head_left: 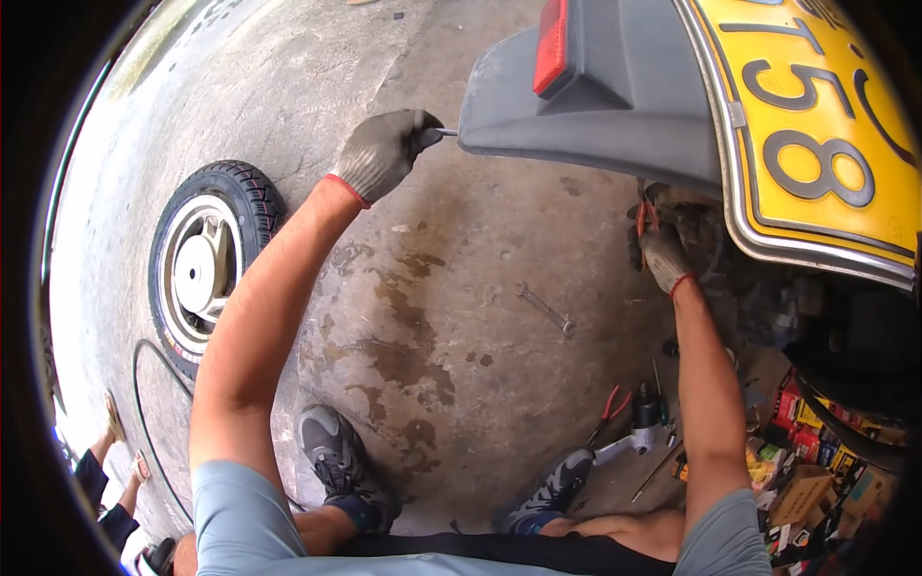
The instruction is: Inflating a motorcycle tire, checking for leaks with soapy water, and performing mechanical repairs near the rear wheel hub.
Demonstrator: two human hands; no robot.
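My left hand, in a grey knit glove with a red cuff, is closed around a thin metal rod. The rod reaches the tip of a dark grey rear mudguard; its far end and kind are hidden. Low beneath the vehicle's tail, my right hand, gloved alike, is closed on a tool with red handles, seemingly pliers. Shadow hides the tool's jaws and what they touch. A red reflector sits on the mudguard, beside a yellow number plate.
A wheel with its tyre lies on the concrete at left, near a black hose. A wrench lies mid-floor. Red-handled pliers and a dark bottle are by my right foot. Small boxes crowd the lower right.
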